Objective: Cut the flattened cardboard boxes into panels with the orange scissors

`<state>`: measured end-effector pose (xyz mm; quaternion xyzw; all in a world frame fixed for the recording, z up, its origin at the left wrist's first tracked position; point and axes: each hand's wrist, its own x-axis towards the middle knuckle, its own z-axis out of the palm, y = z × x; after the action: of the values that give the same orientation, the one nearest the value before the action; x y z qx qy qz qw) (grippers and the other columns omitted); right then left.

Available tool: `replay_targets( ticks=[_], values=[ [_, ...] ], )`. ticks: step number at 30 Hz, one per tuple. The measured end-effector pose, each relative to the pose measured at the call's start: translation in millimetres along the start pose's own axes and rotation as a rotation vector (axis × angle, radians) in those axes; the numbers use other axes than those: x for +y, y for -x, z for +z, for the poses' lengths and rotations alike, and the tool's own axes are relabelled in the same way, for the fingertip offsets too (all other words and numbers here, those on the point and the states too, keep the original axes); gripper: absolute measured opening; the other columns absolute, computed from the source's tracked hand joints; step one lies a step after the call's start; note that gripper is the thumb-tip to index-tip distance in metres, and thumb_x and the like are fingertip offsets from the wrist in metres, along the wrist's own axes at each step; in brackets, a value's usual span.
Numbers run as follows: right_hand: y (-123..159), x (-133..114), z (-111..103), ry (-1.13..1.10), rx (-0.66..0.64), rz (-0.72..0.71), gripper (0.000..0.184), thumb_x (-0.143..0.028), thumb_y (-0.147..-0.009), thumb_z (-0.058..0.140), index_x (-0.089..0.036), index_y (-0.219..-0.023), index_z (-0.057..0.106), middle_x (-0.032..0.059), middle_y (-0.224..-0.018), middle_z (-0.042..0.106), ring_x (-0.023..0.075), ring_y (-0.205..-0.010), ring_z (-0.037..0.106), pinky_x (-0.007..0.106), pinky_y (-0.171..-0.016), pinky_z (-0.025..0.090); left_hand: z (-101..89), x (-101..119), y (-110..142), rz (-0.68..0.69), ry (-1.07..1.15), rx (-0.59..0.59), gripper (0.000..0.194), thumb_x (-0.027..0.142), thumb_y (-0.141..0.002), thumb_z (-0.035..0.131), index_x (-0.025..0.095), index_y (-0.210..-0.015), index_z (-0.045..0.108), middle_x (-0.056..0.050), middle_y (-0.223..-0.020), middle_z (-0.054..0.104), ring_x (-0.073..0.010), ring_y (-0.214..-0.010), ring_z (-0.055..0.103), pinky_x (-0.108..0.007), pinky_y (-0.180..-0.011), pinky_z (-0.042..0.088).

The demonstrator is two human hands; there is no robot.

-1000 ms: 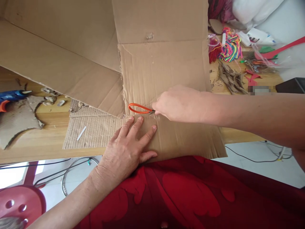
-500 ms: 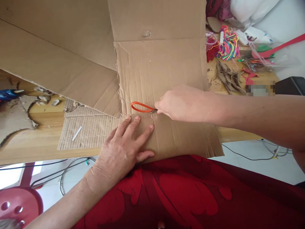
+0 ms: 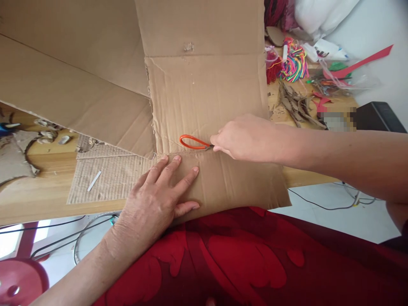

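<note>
A large sheet of brown cardboard (image 3: 207, 93) lies over the wooden table (image 3: 41, 195), its near flap hanging over the table's front edge. My left hand (image 3: 156, 199) lies flat and open on that flap, fingers spread, pressing it down just below a fold line. My right hand (image 3: 245, 138) is closed in a fist on scissors with an orange loop handle (image 3: 191, 143). The loop sticks out to the left of the fist, right on the fold line. The blades are hidden by my hand.
A second cardboard panel (image 3: 70, 85) slants across the left. A stripped corrugated piece (image 3: 108, 178) with a white strip lies by the table edge. Coloured strings (image 3: 293, 63), cardboard scraps (image 3: 296, 106) and red paper clutter the back right. Cables and a red stool (image 3: 19, 280) are on the floor.
The scissors and my right hand have shifted slightly right along the fold relative to the cardboard. The view has drifted, so everything sits further left. My left hand stays pressed on the flap.
</note>
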<state>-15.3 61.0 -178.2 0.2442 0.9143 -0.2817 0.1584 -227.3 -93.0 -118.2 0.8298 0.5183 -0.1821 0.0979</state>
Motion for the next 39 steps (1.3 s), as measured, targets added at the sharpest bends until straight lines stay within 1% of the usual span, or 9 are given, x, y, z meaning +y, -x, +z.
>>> replay_targets(
  ticks=[4,9,11,13,16,18,20,25,39],
  values=[
    [9.3,5.3,2.3,0.007,-0.021,0.023,0.031,-0.033,-0.099,0.049,-0.015,-0.097,0.074,0.0136,-0.086,0.076,0.0236,-0.074,0.067,0.032,-0.063,0.036,0.7,-0.1,-0.1,0.012,-0.007,0.015,0.066,0.058,-0.084,0.064,0.029,-0.143,0.052,-0.017,-0.149,0.05,-0.0406,-0.136,0.048,-0.055,-0.097,0.053],
    [15.4,7.5,5.5,0.042,0.033,0.025,0.03,-0.03,-0.1,0.048,-0.015,-0.097,0.074,0.0126,-0.086,0.076,0.0229,-0.072,0.067,0.032,-0.061,0.035,-3.2,-1.7,-3.1,0.027,-0.007,0.057,0.063,0.057,-0.083,0.066,0.028,-0.138,0.057,-0.018,-0.145,0.054,-0.0407,-0.131,0.052,-0.057,-0.097,0.052],
    [14.2,7.6,5.9,0.066,0.034,0.0,0.03,-0.03,-0.099,0.048,-0.015,-0.097,0.074,0.013,-0.083,0.075,0.0232,-0.07,0.067,0.032,-0.06,0.036,-5.1,0.2,-9.3,0.026,0.007,0.083,0.057,0.056,-0.085,0.064,0.024,-0.132,0.061,-0.018,-0.139,0.058,-0.0394,-0.126,0.057,-0.059,-0.102,0.048],
    [12.3,7.6,5.7,0.09,0.021,-0.014,0.029,-0.028,-0.098,0.048,-0.015,-0.097,0.074,0.0131,-0.082,0.075,0.0241,-0.069,0.067,0.032,-0.058,0.037,-4.9,5.6,-19.1,0.021,0.058,0.115,0.053,0.055,-0.089,0.06,0.018,-0.127,0.063,-0.018,-0.13,0.063,-0.0359,-0.12,0.06,-0.056,-0.105,0.047],
    [10.9,7.0,5.2,0.102,0.011,-0.011,0.027,-0.025,-0.096,0.049,-0.017,-0.097,0.074,0.0127,-0.082,0.075,0.0254,-0.07,0.067,0.033,-0.056,0.037,0.5,18.8,-35.4,0.055,0.153,0.124,0.064,0.058,-0.091,0.055,0.01,-0.132,0.057,-0.021,-0.132,0.061,-0.0332,-0.125,0.057,-0.049,-0.107,0.047],
    [11.3,6.6,5.0,0.102,0.024,-0.008,0.028,-0.026,-0.097,0.048,-0.017,-0.098,0.074,0.0129,-0.083,0.075,0.0258,-0.071,0.068,0.033,-0.057,0.037,5.9,26.4,-42.8,0.086,0.15,0.098,0.074,0.062,-0.088,0.055,0.008,-0.139,0.051,-0.023,-0.141,0.054,-0.036,-0.134,0.049,-0.051,-0.111,0.043],
    [12.1,6.8,5.0,0.105,0.044,-0.02,0.03,-0.027,-0.098,0.046,-0.016,-0.099,0.074,0.0138,-0.084,0.075,0.0262,-0.074,0.068,0.033,-0.059,0.038,10.4,29.9,-45.4,0.09,0.105,0.072,0.077,0.063,-0.087,0.056,0.01,-0.142,0.05,-0.023,-0.144,0.051,-0.0385,-0.136,0.045,-0.055,-0.111,0.041],
    [15.9,8.9,4.3,0.089,0.009,-0.039,0.034,-0.03,-0.1,0.044,-0.015,-0.101,0.074,0.0153,-0.089,0.075,0.028,-0.078,0.069,0.034,-0.061,0.04,12.8,25.2,-40.0,0.072,0.03,0.056,0.067,0.06,-0.089,0.056,0.018,-0.142,0.053,-0.019,-0.145,0.052,-0.0385,-0.135,0.047,-0.056,-0.11,0.04],
    [31.9,18.1,13.4,0.049,-0.016,0.036,0.033,-0.033,-0.1,0.047,-0.013,-0.099,0.073,0.0138,-0.084,0.075,0.0231,-0.071,0.066,0.032,-0.059,0.032,14.6,22.8,-37.6,0.089,-0.02,0.061,0.068,0.061,-0.09,0.055,0.022,-0.144,0.051,-0.017,-0.146,0.053,-0.038,-0.134,0.049,-0.053,-0.107,0.043]
  ],
)
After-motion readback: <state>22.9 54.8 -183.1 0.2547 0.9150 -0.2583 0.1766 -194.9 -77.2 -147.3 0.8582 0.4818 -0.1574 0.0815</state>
